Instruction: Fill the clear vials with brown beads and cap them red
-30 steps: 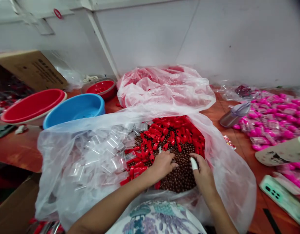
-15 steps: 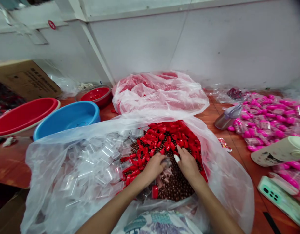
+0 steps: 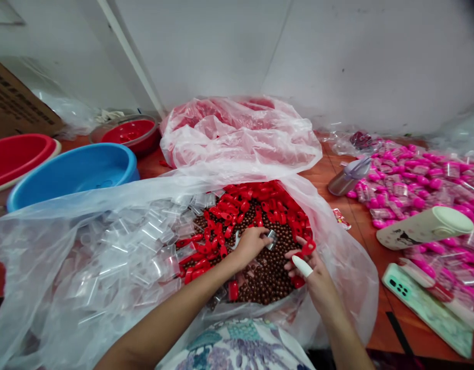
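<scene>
My left hand [image 3: 249,246] pinches a small clear plastic case [image 3: 271,239] just above a pile of brown beads [image 3: 270,280]. To its right, my right hand [image 3: 317,272] is raised at the pile's edge, holding a red plastic cap [image 3: 308,247] with a hole in its end between its fingers. A white cover sits on that hand's thumb. Many red caps [image 3: 225,210] lie among the beads and behind them. Clear empty cases [image 3: 137,246] are heaped on the left of the same open plastic bag [image 3: 339,252].
Behind stands another bag [image 3: 240,133] of red parts. Blue [image 3: 75,169] and red [image 3: 17,156] basins are at left. On the right are pink-capped cases [image 3: 418,180], a steel cup [image 3: 345,180], a cream bottle [image 3: 422,228] and a phone [image 3: 425,308].
My hands have moved apart. The right one has shifted right and lifted a red cap; the left has the clear case now plainly showing at its fingertips. The view has tilted slightly down.
</scene>
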Tool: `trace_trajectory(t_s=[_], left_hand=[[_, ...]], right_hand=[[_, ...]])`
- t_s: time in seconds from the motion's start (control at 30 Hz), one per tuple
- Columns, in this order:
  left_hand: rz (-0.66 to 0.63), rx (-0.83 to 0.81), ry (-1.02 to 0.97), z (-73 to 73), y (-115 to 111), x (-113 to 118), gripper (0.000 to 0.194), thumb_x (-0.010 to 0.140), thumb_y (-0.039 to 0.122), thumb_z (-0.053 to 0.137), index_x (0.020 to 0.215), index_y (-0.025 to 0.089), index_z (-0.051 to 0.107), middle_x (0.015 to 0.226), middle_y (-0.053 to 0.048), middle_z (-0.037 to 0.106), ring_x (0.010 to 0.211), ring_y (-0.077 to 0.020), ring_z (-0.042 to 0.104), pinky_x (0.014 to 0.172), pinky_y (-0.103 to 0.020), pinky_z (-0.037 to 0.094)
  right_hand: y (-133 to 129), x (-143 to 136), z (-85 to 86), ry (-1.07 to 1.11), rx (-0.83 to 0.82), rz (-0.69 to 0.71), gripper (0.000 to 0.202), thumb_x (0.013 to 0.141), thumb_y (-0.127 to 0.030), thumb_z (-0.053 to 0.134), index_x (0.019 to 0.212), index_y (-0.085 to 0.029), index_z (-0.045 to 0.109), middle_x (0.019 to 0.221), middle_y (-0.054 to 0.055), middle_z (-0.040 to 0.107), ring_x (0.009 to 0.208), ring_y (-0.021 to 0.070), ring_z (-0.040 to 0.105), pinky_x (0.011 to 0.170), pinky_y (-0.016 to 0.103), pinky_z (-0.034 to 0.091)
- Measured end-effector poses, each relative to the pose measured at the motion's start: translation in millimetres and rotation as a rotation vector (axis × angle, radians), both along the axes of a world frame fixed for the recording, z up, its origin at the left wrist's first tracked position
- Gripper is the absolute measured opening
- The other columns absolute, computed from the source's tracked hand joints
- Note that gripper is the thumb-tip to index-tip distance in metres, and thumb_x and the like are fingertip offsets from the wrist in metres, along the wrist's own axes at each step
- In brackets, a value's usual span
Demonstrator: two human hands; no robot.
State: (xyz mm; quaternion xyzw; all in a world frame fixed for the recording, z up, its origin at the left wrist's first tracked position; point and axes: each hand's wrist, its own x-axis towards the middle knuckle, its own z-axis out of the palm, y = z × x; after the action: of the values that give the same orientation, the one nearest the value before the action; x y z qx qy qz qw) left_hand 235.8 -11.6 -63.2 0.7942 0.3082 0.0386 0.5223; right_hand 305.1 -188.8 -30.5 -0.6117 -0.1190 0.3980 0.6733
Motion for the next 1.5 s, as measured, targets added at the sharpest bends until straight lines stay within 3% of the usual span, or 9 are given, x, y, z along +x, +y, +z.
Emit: trace_trajectory(t_s=[0.13,0.27,0.43,0.67,0.8,1.0,1.17,1.37,1.5], left_hand=[[0.037,-0.172,-0.053,-8.8,-0.9,4.8,0.037,0.07,0.028,0.062,0.104,0.013,0.064,0.075,-0.002,0.066,0.063,-0.0131,0.057,0.061,-0.024,0.045],[0.083,-0.258,-0.095,-9.1,-1.5,7.0,0.038,0.068,0.027,0.064,0.104,0.012,0.064,0.076,-0.002,0.065,0.066,-0.013,0.058,0.062,-0.023,0.046],[0.14,-0.343,-0.128,-5.8,-5.3,15.2,0.037,0.068,0.024,0.064,0.103,0.011,0.065,0.078,-0.004,0.066,0.067,-0.014,0.058,0.063,-0.025,0.048],[0.122,-0.463,-0.154,-0.7,-3.7,17.8,0.037,0.064,0.018,0.068,0.1,0.012,0.067,0.085,-0.004,0.07,0.074,-0.0143,0.061,0.073,-0.027,0.048],[0.129,-0.556,-0.201,8.4,-1.8,6.6,0.036,0.058,0.021,0.075,0.092,0.012,0.07,0.085,-0.005,0.071,0.075,-0.0151,0.061,0.079,-0.029,0.047],[0.124,-0.927,-0.204,30.0,-5.2,-24.0,0.045,0.06,0.029,0.077,0.101,0.014,0.067,0.088,-0.007,0.069,0.069,-0.0122,0.062,0.067,-0.025,0.049],[0.132,-0.979,-0.164,46.7,-8.2,-49.3,0.04,0.065,0.029,0.074,0.102,0.015,0.067,0.084,-0.006,0.069,0.061,-0.0088,0.061,0.063,-0.021,0.048],[0.169,-1.024,-0.209,50.8,-15.0,-67.7,0.049,0.058,0.027,0.079,0.103,0.013,0.065,0.088,-0.008,0.068,0.069,-0.0135,0.063,0.071,-0.029,0.05],[0.177,-0.908,-0.289,47.3,-21.6,-73.2,0.049,0.06,0.029,0.078,0.104,0.014,0.065,0.094,-0.007,0.067,0.072,-0.0135,0.062,0.072,-0.029,0.05]], right_hand=[[-4.5,-1.7,-4.6,-0.029,-0.035,-0.009,0.054,0.076,-0.036,0.062,0.124,-0.025,0.041,0.091,0.003,0.065,0.069,0.016,0.063,0.052,0.024,0.047],[-4.2,-2.3,-8.2,-0.034,-0.037,-0.022,0.054,0.077,-0.039,0.061,0.126,-0.026,0.04,0.095,0.003,0.064,0.07,0.0151,0.063,0.053,0.024,0.048],[-1.1,-3.6,-6.3,-0.001,-0.072,-0.055,0.05,0.084,-0.054,0.044,0.122,-0.022,0.048,0.088,0.004,0.065,0.062,0.0156,0.06,0.046,0.026,0.045],[-3.0,-1.3,-13.6,-0.044,-0.065,-0.049,0.049,0.08,-0.047,0.055,0.123,-0.025,0.048,0.095,0.004,0.066,0.067,0.0163,0.06,0.047,0.024,0.043],[-1.4,2.8,-12.8,-0.08,-0.05,-0.063,0.046,0.08,-0.042,0.058,0.122,-0.026,0.05,0.099,0.003,0.065,0.07,0.0153,0.06,0.057,0.026,0.047],[9.4,7.4,-6.2,-0.199,-0.044,-0.09,0.045,0.08,-0.042,0.057,0.121,-0.024,0.051,0.101,0.004,0.064,0.07,0.0145,0.057,0.066,0.03,0.048],[22.4,0.1,7.3,-0.261,0.009,-0.029,0.039,0.082,-0.04,0.056,0.117,-0.025,0.051,0.109,0.005,0.062,0.07,0.0136,0.056,0.065,0.028,0.048],[25.8,-9.1,15.5,-0.312,-0.049,0.108,0.044,0.082,-0.041,0.056,0.123,-0.025,0.052,0.094,0.004,0.067,0.07,0.0162,0.061,0.068,0.032,0.051],[23.5,-12.1,18.1,-0.493,-0.057,0.222,0.041,0.082,-0.035,0.055,0.123,-0.028,0.055,0.119,0.004,0.061,0.103,0.0218,0.059,0.093,0.042,0.045]])
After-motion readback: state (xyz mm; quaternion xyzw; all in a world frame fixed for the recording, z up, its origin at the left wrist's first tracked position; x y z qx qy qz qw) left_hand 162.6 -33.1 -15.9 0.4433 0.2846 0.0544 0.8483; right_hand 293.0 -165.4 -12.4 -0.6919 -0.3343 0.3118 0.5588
